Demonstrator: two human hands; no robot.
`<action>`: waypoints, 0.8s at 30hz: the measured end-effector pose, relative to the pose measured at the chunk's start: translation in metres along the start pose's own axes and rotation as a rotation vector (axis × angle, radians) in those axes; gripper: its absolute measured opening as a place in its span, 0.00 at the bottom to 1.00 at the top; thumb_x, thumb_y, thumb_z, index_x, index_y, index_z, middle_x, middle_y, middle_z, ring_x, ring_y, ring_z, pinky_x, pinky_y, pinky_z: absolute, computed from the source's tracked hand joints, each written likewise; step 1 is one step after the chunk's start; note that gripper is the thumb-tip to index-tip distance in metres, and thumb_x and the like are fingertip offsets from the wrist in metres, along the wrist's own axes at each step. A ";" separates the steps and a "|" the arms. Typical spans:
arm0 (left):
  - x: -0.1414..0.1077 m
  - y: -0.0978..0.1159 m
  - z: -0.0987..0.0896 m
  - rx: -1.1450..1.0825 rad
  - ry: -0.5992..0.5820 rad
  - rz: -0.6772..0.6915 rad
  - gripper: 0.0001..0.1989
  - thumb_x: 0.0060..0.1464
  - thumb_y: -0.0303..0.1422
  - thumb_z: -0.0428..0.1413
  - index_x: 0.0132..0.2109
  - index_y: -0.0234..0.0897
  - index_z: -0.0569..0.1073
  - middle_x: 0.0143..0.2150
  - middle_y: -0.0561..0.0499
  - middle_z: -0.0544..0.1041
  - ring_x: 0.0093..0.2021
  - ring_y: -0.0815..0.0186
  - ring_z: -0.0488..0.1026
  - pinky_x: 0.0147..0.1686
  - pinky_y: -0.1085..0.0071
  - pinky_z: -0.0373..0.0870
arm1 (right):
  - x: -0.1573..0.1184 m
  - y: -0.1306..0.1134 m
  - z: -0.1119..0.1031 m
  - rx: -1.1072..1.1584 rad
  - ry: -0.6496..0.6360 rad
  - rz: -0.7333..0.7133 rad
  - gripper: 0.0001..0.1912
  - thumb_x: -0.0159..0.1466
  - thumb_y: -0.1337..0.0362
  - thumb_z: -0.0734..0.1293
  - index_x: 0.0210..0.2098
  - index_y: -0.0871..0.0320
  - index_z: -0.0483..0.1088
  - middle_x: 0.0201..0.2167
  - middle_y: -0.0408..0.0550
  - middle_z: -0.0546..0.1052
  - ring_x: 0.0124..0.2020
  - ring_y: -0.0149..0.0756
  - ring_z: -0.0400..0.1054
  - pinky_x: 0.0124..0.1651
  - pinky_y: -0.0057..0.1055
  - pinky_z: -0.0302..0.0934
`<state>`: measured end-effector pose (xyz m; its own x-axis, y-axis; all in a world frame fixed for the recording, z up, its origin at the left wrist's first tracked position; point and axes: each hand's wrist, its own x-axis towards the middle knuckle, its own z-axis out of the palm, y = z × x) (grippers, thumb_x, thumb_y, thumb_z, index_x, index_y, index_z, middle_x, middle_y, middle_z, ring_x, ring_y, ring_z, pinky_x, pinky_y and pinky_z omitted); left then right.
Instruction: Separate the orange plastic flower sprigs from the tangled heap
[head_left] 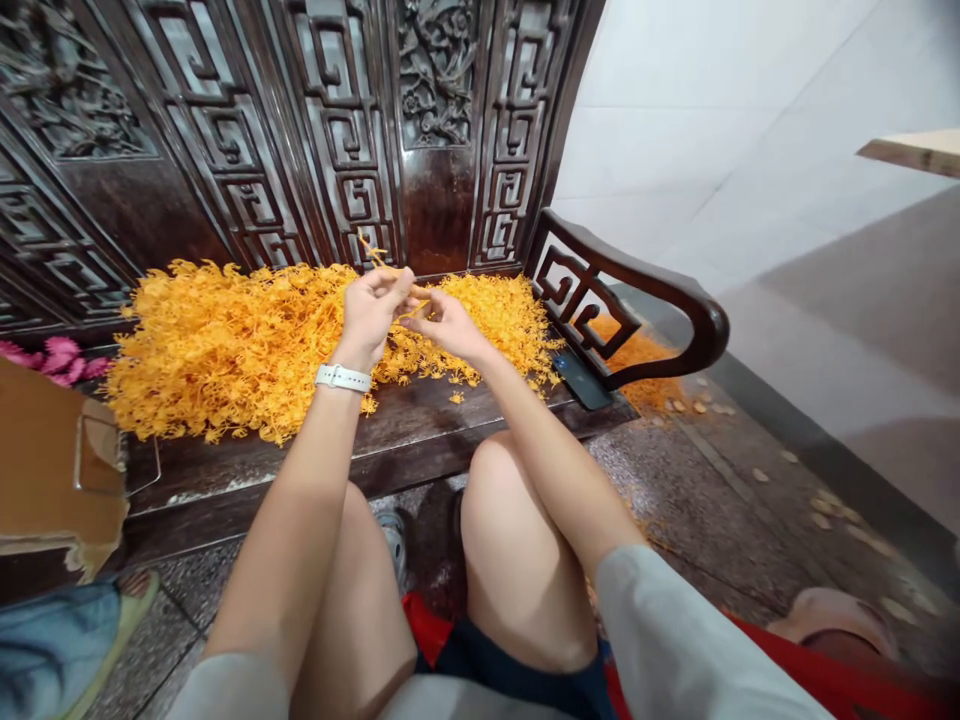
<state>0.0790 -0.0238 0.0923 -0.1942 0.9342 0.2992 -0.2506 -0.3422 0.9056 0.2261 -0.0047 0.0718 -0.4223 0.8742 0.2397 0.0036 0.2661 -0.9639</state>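
My left hand [373, 310], with a pale watch band [343, 377] on its wrist, is closed on a thin orange stem [373, 250] that sticks up past the fingers. Close beside it on the right, my right hand [448, 325] pinches the lower part of the same orange piece. Both hands are over a dark wooden bench [405, 415]. Behind and left of them lies a large heap of orange artificial flowers [232, 345]. A smaller orange heap [502, 315] lies to the right.
A cardboard box [52, 460] and pink flowers [60, 360] are at the left. A dark phone [583, 380] lies near the carved armrest [645, 265]. More orange pieces [645, 370] lie on the floor beyond it. A person's foot in a slipper [135, 600] shows at lower left.
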 end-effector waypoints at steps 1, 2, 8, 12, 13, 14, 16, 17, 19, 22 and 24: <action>-0.001 0.002 0.003 0.006 -0.029 0.031 0.22 0.47 0.50 0.74 0.35 0.38 0.78 0.33 0.49 0.82 0.29 0.70 0.77 0.33 0.73 0.75 | 0.001 0.001 -0.001 -0.046 -0.022 -0.051 0.20 0.59 0.52 0.79 0.42 0.57 0.74 0.27 0.40 0.69 0.28 0.29 0.58 0.30 0.29 0.52; -0.001 0.003 0.005 0.023 -0.049 0.068 0.22 0.47 0.51 0.74 0.36 0.38 0.79 0.34 0.48 0.82 0.31 0.69 0.78 0.35 0.72 0.75 | 0.002 0.001 -0.002 -0.079 -0.034 -0.088 0.20 0.62 0.49 0.77 0.37 0.58 0.73 0.26 0.40 0.67 0.28 0.29 0.57 0.31 0.29 0.51; 0.001 0.006 -0.010 0.335 -0.137 0.260 0.26 0.54 0.56 0.68 0.44 0.37 0.83 0.44 0.43 0.84 0.44 0.62 0.79 0.48 0.66 0.75 | 0.002 -0.006 -0.011 -0.069 0.025 -0.183 0.24 0.69 0.44 0.70 0.30 0.57 0.66 0.26 0.42 0.68 0.29 0.29 0.59 0.34 0.30 0.56; 0.003 0.004 -0.019 0.394 -0.174 0.145 0.28 0.62 0.59 0.59 0.44 0.37 0.82 0.45 0.42 0.83 0.45 0.60 0.78 0.49 0.64 0.74 | 0.003 -0.006 -0.012 0.069 0.057 -0.153 0.21 0.71 0.46 0.69 0.34 0.57 0.68 0.31 0.43 0.74 0.29 0.28 0.63 0.35 0.29 0.59; 0.004 0.002 -0.020 0.388 -0.142 0.118 0.28 0.64 0.59 0.56 0.45 0.37 0.81 0.46 0.41 0.82 0.46 0.60 0.78 0.49 0.64 0.74 | 0.003 -0.005 -0.012 0.110 0.059 -0.131 0.20 0.72 0.47 0.68 0.34 0.57 0.68 0.31 0.43 0.74 0.29 0.27 0.63 0.35 0.28 0.59; 0.005 0.001 -0.020 0.391 -0.097 0.103 0.28 0.65 0.59 0.55 0.46 0.38 0.81 0.48 0.41 0.82 0.48 0.59 0.78 0.50 0.63 0.74 | 0.003 -0.005 -0.013 0.157 0.058 -0.105 0.18 0.72 0.49 0.68 0.35 0.57 0.67 0.31 0.43 0.74 0.29 0.27 0.63 0.35 0.28 0.58; 0.006 -0.004 -0.021 0.417 0.007 0.100 0.25 0.66 0.56 0.56 0.51 0.39 0.79 0.54 0.40 0.79 0.55 0.57 0.75 0.54 0.62 0.72 | 0.003 -0.005 -0.015 0.266 0.056 -0.056 0.15 0.73 0.53 0.67 0.35 0.56 0.66 0.30 0.43 0.73 0.29 0.27 0.63 0.35 0.27 0.58; 0.007 -0.006 -0.022 0.433 0.043 0.092 0.23 0.66 0.54 0.58 0.54 0.39 0.77 0.57 0.40 0.78 0.59 0.56 0.74 0.57 0.61 0.71 | 0.003 -0.005 -0.016 0.322 0.053 -0.040 0.14 0.74 0.55 0.66 0.35 0.56 0.66 0.30 0.43 0.72 0.30 0.28 0.64 0.36 0.27 0.58; 0.007 -0.011 -0.024 0.461 0.041 0.029 0.24 0.64 0.49 0.63 0.59 0.39 0.74 0.61 0.38 0.76 0.62 0.55 0.72 0.60 0.60 0.69 | 0.002 -0.008 -0.019 0.424 0.047 -0.029 0.13 0.74 0.57 0.64 0.34 0.56 0.65 0.30 0.43 0.71 0.31 0.28 0.64 0.36 0.27 0.59; 0.006 -0.013 -0.026 0.483 -0.062 -0.094 0.30 0.62 0.46 0.66 0.64 0.36 0.71 0.56 0.36 0.78 0.55 0.56 0.75 0.56 0.58 0.70 | 0.000 -0.012 -0.023 0.551 0.064 -0.019 0.14 0.74 0.60 0.61 0.31 0.55 0.62 0.29 0.43 0.69 0.31 0.29 0.63 0.37 0.28 0.61; 0.004 -0.010 -0.026 0.490 -0.113 -0.109 0.29 0.61 0.47 0.66 0.61 0.35 0.74 0.51 0.38 0.80 0.50 0.57 0.76 0.53 0.60 0.70 | 0.000 -0.014 -0.026 0.595 0.075 0.008 0.14 0.73 0.62 0.59 0.29 0.55 0.59 0.28 0.42 0.67 0.29 0.29 0.63 0.35 0.28 0.60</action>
<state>0.0564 -0.0194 0.0766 -0.0808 0.9762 0.2014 0.2158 -0.1801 0.9597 0.2495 0.0019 0.0880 -0.3589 0.9074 0.2188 -0.5109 0.0052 -0.8597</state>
